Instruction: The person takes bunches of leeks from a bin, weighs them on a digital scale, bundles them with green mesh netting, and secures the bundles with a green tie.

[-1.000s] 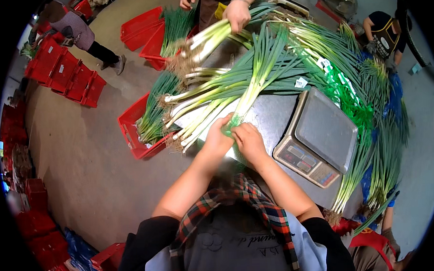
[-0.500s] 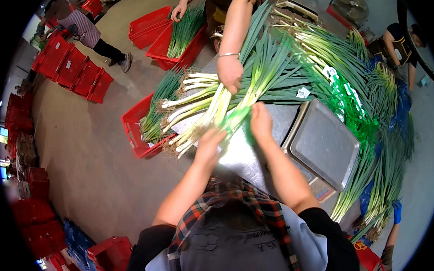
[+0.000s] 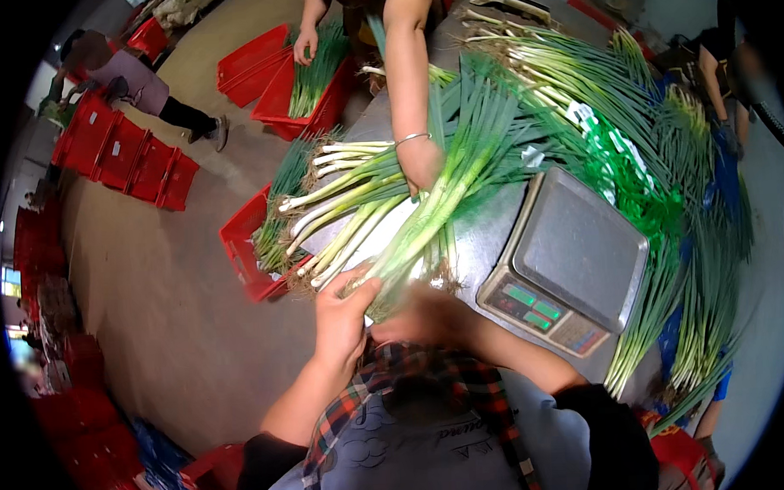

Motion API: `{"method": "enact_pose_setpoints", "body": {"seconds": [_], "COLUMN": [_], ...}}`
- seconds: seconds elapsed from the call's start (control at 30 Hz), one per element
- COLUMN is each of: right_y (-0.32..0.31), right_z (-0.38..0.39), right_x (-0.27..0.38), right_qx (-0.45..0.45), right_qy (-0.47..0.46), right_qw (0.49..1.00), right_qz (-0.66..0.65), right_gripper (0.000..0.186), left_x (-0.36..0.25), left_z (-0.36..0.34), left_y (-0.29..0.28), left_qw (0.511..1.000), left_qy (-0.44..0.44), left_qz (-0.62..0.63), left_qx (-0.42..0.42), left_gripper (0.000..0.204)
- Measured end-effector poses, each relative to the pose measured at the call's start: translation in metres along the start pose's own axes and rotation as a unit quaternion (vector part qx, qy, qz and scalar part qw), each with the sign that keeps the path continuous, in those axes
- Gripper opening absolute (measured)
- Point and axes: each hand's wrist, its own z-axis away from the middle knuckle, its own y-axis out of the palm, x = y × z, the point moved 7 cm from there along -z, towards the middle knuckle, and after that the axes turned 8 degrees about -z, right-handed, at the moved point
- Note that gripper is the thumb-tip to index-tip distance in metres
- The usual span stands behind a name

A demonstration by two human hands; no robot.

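My left hand [image 3: 338, 316] is closed around the white lower end of a bunch of spring onions [image 3: 434, 213], whose green leaves slant up and away to the right. Close beside it, at the root end, my right hand [image 3: 420, 317] is smeared by motion, so its fingers do not show clearly. More spring onions [image 3: 339, 199] lie across the metal table [image 3: 486, 229], white ends to the left. A co-worker's hand [image 3: 421, 164] with a bracelet reaches down among them from the far side, touching the held bunch's edge.
A scale [image 3: 578, 247] with a lit display stands right of my hands. Beyond it lie green netting [image 3: 640, 180] and heaped spring onions [image 3: 705, 294]. Red crates [image 3: 249, 241] of spring onions stand left of the table. A person walks by stacked red crates [image 3: 121, 155].
My hands have come nearer to my body, down to the bunch's root end. The green blur between them no longer shows. The co-worker's hand has shifted slightly nearer. The scale's display is now uncovered.
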Motion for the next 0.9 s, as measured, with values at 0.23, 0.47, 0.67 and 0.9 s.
{"method": "enact_pose_setpoints", "body": {"seconds": [0.23, 0.47, 0.67, 0.9], "right_y": [-0.034, 0.116, 0.372, 0.434], "right_z": [-0.039, -0.01, -0.078, -0.158], "right_x": [0.094, 0.128, 0.013, -0.145], "right_qx": [0.092, 0.201, 0.266, 0.202], "right_qy": [-0.266, -0.311, -0.22, -0.359], "right_qw": [0.925, 0.915, 0.911, 0.81], "right_qz": [-0.255, -0.16, 0.227, 0.417], "right_gripper": [0.061, 0.046, 0.026, 0.044], "left_x": [-0.035, 0.023, -0.013, -0.181], "left_z": [0.073, 0.129, 0.098, 0.008], "left_y": [-0.102, -0.261, -0.323, -0.323], "left_qw": [0.995, 0.997, 0.943, 0.89], "left_qy": [0.065, 0.058, 0.178, 0.425], "left_qz": [-0.073, 0.045, -0.267, -0.014], "left_qx": [0.011, 0.011, -0.09, -0.167], "left_gripper": [0.026, 0.028, 0.093, 0.05]}}
